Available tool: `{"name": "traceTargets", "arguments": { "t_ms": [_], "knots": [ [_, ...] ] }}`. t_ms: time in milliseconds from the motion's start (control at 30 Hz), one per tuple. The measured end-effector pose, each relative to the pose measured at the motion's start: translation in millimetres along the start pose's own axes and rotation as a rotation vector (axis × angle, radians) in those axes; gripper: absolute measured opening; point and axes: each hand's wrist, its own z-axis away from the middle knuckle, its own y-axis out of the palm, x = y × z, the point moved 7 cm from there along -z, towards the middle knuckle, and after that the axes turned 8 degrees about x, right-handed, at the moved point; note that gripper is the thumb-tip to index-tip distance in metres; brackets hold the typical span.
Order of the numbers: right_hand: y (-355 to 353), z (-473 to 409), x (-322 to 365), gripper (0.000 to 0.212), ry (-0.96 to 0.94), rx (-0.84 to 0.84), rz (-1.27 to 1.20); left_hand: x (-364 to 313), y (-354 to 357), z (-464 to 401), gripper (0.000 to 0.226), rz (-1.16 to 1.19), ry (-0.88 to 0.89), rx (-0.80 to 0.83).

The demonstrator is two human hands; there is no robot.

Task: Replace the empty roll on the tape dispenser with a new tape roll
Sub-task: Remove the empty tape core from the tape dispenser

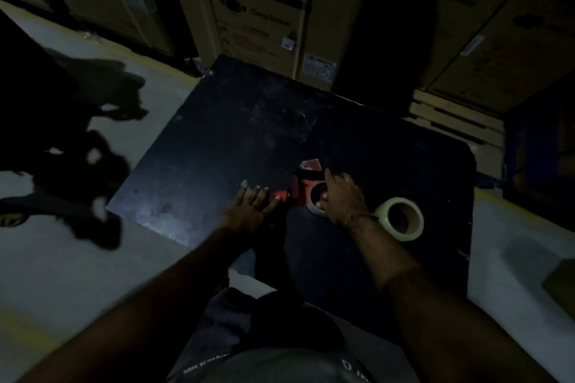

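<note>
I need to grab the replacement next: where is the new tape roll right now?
In the head view the new tape roll lies on the dark table, lower right, just right of the right hand and the red tape dispenser.

Red plastic tape dispenser (pixel 303 186) on matte black square tabletop (pixel 217 140) with pale scuffs. Cream-white new tape roll (pixel 401 219), dark core. Brown cardboard cartons (pixel 258 3) with black lettering; floor (pixel 62 274) grey, yellow line.

Right hand (pixel 342 199) hides most of empty roll (pixel 317 200); dispenser (pixel 303 185) dim, perhaps red.
</note>
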Motion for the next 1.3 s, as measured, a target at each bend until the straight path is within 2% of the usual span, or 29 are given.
{"name": "traceTargets", "arguments": {
  "t_ms": [67,167,267,333,367,400,467,533,633,733,833,867,1000,1233,1300],
  "knots": [
    [10.8,3.4,-4.5,0.092,0.026,-0.011,-0.052,11.4,-4.3,-1.2,0.067,0.094,-0.043,-0.007],
    [24.4,13.2,-12.4,0.086,0.078,-0.06,-0.25,12.9,-13.8,-1.6,0.078,0.202,-0.063,-0.059],
    [37.9,26.1,-18.2,0.086,0.143,-0.109,-0.425,1.6,-19.9,3.7,0.06,0.248,-0.044,-0.227],
    [44.6,35.0,-16.9,0.077,0.159,-0.136,-0.5,-3.0,-22.1,9.5,0.04,0.443,-0.048,-0.387],
    [47.5,39.2,-16.0,0.071,0.16,-0.145,-0.53,-7.6,-23.0,14.1,0.032,0.62,-0.052,-0.417],
    [50.9,41.4,-15.1,0.069,0.155,-0.156,-0.555,-13.7,-20.2,14.6,0.027,0.826,-0.054,-0.404],
    [57.0,45.1,-15.3,0.069,0.151,-0.165,-0.609,-29.1,-8.2,9.1,0.026,1.19,-0.103,-0.256],
    [64.4,47.0,-16.6,0.071,0.148,-0.168,-0.659,-43.1,9.6,2.5,0.031,1.351,-0.158,-0.086],
    [75.9,52.6,-16.4,0.065,0.174,-0.152,-0.725,-60.5,20.0,-3.3,0.023,1.375,-0.16,0.031],
    [89.4,50.8,-15.6,0.042,0.239,-0.183,-1.01,-68.6,37.5,-12.8,0.024,1.507,-0.213,0.11],
    [100.1,48.8,-19.9,0.028,0.33,-0.218,-1.21,-70.5,47.5,-17.1,0.015,1.655,-0.291,0.106],
    [103.7,49.4,-20.2,0.026,0.349,-0.213,-1.229,-71.2,49.6,-17.5,0.02,1.69,-0.314,0.111],
    [113.0,49.9,-19.4,0.014,0.361,-0.167,-1.231,-65.8,49.7,-16.7,0.044,1.785,-0.349,0.139],
    [110.3,51.2,-26.5,0.022,0.359,-0.146,-1.102,-51.2,52.7,-20.0,0.049,1.726,-0.294,0.18],
    [108.9,55.7,-28.2,0.021,0.359,-0.15,-1.087,-49.7,54.5,-25.4,0.062,1.693,-0.277,0.188]
  ]
}}
